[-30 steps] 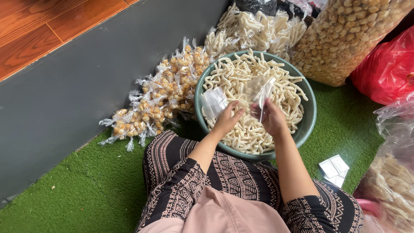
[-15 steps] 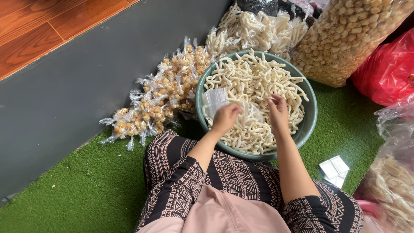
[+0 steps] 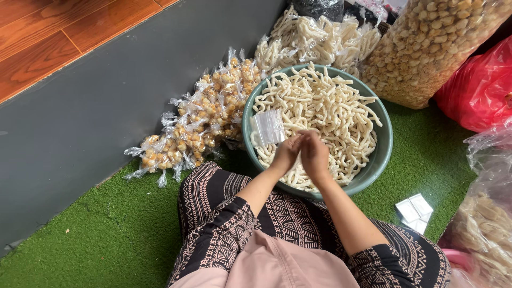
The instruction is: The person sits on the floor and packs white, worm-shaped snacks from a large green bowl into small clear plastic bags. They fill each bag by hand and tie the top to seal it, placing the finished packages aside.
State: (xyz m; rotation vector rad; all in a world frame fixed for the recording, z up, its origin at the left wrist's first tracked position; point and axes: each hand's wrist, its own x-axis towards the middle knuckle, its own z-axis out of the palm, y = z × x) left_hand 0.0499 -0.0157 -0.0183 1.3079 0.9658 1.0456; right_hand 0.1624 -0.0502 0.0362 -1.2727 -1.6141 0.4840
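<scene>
Two hands meet over the near side of your bowl (image 3: 380, 160), leaving little free room around them: the rim curves just below your wrists and your patterned lap presses against it. To the left, small tied packets (image 3: 197, 125) crowd the bowl's edge along the grey wall (image 3: 80, 117); behind it lie bagged sticks (image 3: 314, 40), and a big sack (image 3: 432, 48) and a red bag (image 3: 480, 90) close the right. Open grass mat (image 3: 90, 234) lies only at your left. The sticks (image 3: 325, 101) fill the bowl, directly under your hands. Your left hand (image 3: 286, 153) and right hand (image 3: 314, 154) are pressed together, fingers curled; you cannot tell what they pinch. Clear bags (image 3: 268, 127) rest just left of them.
</scene>
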